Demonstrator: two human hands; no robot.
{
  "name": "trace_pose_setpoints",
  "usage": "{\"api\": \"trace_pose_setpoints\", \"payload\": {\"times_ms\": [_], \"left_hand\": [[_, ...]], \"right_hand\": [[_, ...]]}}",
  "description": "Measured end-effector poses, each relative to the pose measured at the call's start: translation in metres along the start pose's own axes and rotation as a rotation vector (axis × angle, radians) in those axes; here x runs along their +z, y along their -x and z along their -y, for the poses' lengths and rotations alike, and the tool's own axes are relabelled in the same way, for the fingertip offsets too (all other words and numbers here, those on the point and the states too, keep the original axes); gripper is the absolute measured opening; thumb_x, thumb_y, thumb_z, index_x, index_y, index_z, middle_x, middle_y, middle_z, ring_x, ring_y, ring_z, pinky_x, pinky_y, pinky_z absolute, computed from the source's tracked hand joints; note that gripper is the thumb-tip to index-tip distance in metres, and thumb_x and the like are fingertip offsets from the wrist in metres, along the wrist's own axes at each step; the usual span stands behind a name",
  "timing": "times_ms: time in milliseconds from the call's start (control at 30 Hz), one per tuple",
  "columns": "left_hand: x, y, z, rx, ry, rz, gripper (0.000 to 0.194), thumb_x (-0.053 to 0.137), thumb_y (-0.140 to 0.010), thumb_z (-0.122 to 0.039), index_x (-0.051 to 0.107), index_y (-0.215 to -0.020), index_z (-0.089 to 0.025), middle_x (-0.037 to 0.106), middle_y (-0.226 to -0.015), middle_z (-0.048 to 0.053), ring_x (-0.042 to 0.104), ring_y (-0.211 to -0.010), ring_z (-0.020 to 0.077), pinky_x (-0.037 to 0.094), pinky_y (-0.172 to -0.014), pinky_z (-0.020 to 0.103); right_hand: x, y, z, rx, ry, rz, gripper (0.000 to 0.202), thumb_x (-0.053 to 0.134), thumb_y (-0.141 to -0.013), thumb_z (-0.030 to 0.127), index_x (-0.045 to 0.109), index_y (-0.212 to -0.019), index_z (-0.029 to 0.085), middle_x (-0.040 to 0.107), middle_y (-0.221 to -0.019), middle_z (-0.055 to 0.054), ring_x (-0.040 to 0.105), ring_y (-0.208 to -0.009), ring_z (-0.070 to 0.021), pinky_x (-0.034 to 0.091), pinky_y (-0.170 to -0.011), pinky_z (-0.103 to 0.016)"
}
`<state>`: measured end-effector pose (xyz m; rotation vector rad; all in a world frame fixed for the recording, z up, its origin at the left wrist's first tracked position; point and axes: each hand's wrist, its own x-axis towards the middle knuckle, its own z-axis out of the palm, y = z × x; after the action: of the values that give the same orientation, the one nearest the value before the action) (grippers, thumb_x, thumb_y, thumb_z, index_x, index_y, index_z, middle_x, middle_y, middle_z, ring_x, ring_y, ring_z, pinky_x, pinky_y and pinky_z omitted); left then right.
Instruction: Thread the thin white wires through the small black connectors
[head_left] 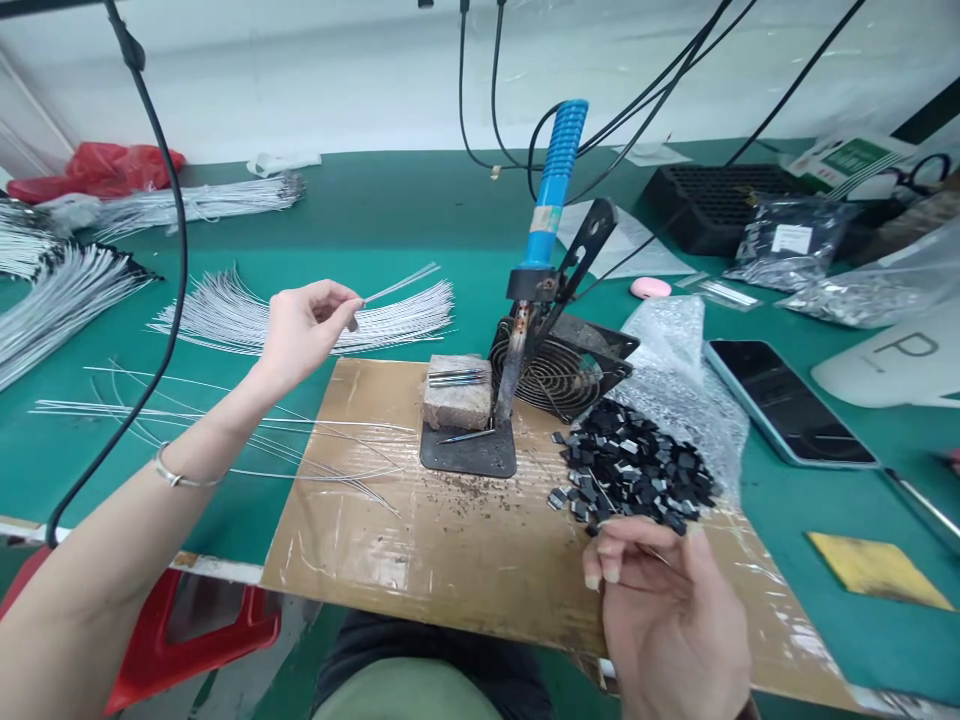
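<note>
My left hand (309, 325) is raised over the pile of thin white wires (217, 310), with a few wires (401, 285) pinched between thumb and fingers. Palm up, my right hand (671, 610) is at the near edge of a heap of small black parts (637, 465). Its fingers are curled together, and what they hold, if anything, is too small to name. Between the hands, a blue-handled soldering iron (555, 185) points down beside a block (457, 400) on a dark metal plate (469, 455). More loose wires (300, 425) lie across the cardboard's left edge.
Cardboard (450, 560) covers the near table. Behind the iron is a black fan (562, 370). A phone (787, 400), bubble wrap (675, 370), yellow sponge (877, 568) and white mug (892, 365) are at the right. A black cable (176, 220) hangs at the left.
</note>
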<state>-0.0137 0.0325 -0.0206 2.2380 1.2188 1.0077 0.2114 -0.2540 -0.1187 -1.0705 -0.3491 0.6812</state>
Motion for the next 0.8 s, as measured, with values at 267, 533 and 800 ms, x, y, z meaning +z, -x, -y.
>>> {"api": "trace_pose_setpoints", "payload": {"times_ms": [267, 533, 800], "left_hand": [[-0.055, 0.066, -0.045, -0.059, 0.109, 0.418, 0.017, 0.076, -0.084, -0.035, 0.076, -0.071, -0.024, 0.069, -0.063, 0.0, 0.058, -0.057, 0.0146, 0.043, -0.053, 0.026], [-0.043, 0.104, -0.043, -0.065, 0.105, 0.618, 0.013, 0.073, -0.09, -0.034, 0.077, -0.08, -0.025, 0.073, -0.07, -0.001, 0.06, -0.062, 0.0136, 0.045, -0.057, 0.022], [-0.043, 0.11, -0.047, -0.078, 0.069, 0.647, 0.019, 0.07, -0.093, -0.039, 0.077, -0.084, -0.024, 0.076, -0.08, 0.0, 0.064, -0.072, 0.0155, 0.047, -0.064, 0.023]], "right_hand": [[0.012, 0.013, -0.003, -0.124, 0.194, 0.083, 0.024, 0.072, -0.092, 0.035, 0.083, -0.079, 0.017, 0.068, -0.065, -0.005, 0.06, -0.054, -0.0146, 0.049, -0.049, -0.026], [0.051, 0.029, -0.006, -0.034, 0.243, 0.361, 0.007, 0.077, -0.086, 0.023, 0.082, -0.091, 0.024, 0.069, -0.08, -0.001, 0.061, -0.055, -0.0108, 0.053, -0.051, -0.024], [0.058, 0.027, -0.015, 0.065, 0.08, 0.323, 0.008, 0.082, -0.083, 0.018, 0.082, -0.077, 0.023, 0.066, -0.065, 0.003, 0.058, -0.043, -0.0073, 0.052, -0.038, -0.016]]}}
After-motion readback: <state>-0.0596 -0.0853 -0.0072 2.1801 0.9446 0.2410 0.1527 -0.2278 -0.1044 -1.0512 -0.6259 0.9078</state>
